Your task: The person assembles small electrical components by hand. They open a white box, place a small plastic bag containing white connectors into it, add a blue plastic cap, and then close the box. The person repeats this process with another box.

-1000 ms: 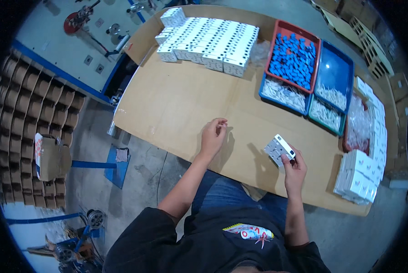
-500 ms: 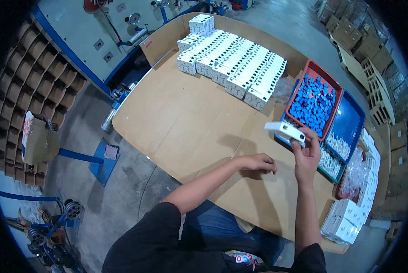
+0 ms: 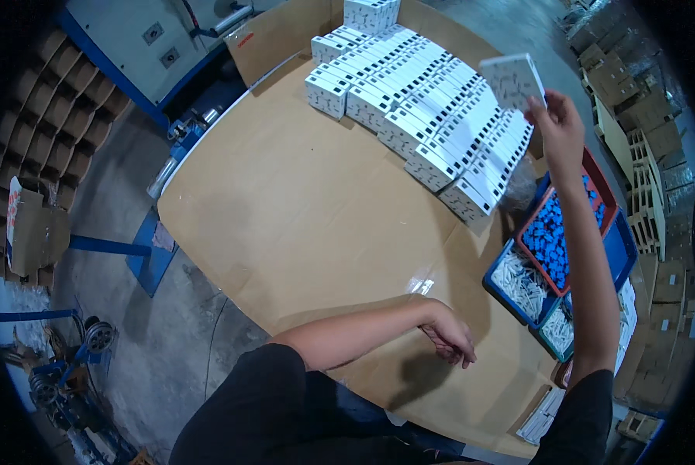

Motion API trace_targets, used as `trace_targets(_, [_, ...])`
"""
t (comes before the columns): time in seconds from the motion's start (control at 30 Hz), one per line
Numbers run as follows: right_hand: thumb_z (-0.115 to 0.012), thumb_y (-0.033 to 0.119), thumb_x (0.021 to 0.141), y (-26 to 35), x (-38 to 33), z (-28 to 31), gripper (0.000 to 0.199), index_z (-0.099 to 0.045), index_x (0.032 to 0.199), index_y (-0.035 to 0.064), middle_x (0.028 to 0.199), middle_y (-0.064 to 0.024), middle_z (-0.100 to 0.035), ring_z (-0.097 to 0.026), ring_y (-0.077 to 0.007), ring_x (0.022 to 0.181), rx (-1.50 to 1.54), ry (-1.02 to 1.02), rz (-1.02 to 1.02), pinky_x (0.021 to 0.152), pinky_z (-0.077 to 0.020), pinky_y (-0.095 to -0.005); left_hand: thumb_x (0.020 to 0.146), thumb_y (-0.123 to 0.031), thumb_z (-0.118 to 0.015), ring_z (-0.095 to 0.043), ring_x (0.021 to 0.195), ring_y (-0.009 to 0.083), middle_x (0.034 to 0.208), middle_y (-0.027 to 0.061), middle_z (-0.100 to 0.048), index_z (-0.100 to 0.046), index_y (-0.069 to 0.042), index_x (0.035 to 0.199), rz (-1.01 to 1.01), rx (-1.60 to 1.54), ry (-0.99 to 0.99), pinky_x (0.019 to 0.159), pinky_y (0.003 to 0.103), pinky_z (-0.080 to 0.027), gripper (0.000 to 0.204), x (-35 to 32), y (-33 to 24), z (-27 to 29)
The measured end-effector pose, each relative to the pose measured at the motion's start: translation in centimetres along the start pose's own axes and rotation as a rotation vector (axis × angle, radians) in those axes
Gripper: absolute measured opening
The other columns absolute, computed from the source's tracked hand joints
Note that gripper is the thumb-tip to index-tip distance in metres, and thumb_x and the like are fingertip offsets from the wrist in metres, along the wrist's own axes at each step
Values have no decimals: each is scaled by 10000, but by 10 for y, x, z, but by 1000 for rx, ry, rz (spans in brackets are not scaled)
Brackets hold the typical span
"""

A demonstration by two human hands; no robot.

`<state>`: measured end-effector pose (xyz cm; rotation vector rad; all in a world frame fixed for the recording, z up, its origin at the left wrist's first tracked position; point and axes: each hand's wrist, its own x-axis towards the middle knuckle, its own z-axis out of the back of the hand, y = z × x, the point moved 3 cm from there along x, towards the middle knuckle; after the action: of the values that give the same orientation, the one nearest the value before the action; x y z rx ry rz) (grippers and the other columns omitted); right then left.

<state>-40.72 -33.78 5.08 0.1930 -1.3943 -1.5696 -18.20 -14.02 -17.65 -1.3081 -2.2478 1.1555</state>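
Note:
My right hand (image 3: 558,124) reaches out over the far right of the table. It grips a flat white square plastic housing (image 3: 510,80) by its right edge, the broad face turned toward me. Below and left of it stand tight rows of similar white housings (image 3: 413,93), small dark openings along their top edges. The held housing is above the right end of these rows; whether it touches them I cannot tell. My left hand (image 3: 450,333) hangs over the near part of the cardboard-covered table (image 3: 285,194), fingers loosely bent, nothing visible in them.
At the right, partly behind my right forearm, a red tray (image 3: 527,236) holds small blue parts. Beside it, a blue tray (image 3: 490,280) and a green tray (image 3: 549,349) contain thin white pieces. A cardboard wall (image 3: 285,35) edges the table's far side. More white pieces (image 3: 539,418) lie near right.
My right hand has carried the white housing up and away, from beside the trays to above the far right of the rows. The view has shifted; my left hand stays low, its fingers looser.

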Motion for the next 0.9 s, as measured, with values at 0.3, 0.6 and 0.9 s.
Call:
trace_targets(0.3, [-775, 201, 926, -64, 148, -117, 323, -688, 1159, -5, 1069, -156, -731, -732, -212, 903, -224, 7, 136, 803, -592, -317, 984, -438, -663, -514, 559, 94, 845, 47, -607, -646, -71, 1117, 70, 3, 55, 427, 288, -384, 391, -5, -1, 0])
trace_targets(0.6, [-774, 229, 906, -98, 203, -190, 311, -701, 1166, 73, 941, -163, -723, -713, -297, 861, -691, 49, 362, 792, -555, -392, 982, -422, -650, -540, 610, 152, 853, 98, -634, -669, -43, 1044, -13, 50, 42, 519, 332, -457, 384, 3, 2, 0])
trace_targets(0.9, [-754, 211, 912, -136, 220, -204, 302, -700, 1169, 63, 1080, -195, -650, -693, -365, 939, -755, 1, 494, 848, -558, -438, 987, -437, -620, -560, 611, 179, 907, 154, -666, -660, -5, 1152, -34, 101, 67, 542, 350, -476, 464, 14, 6, 3])
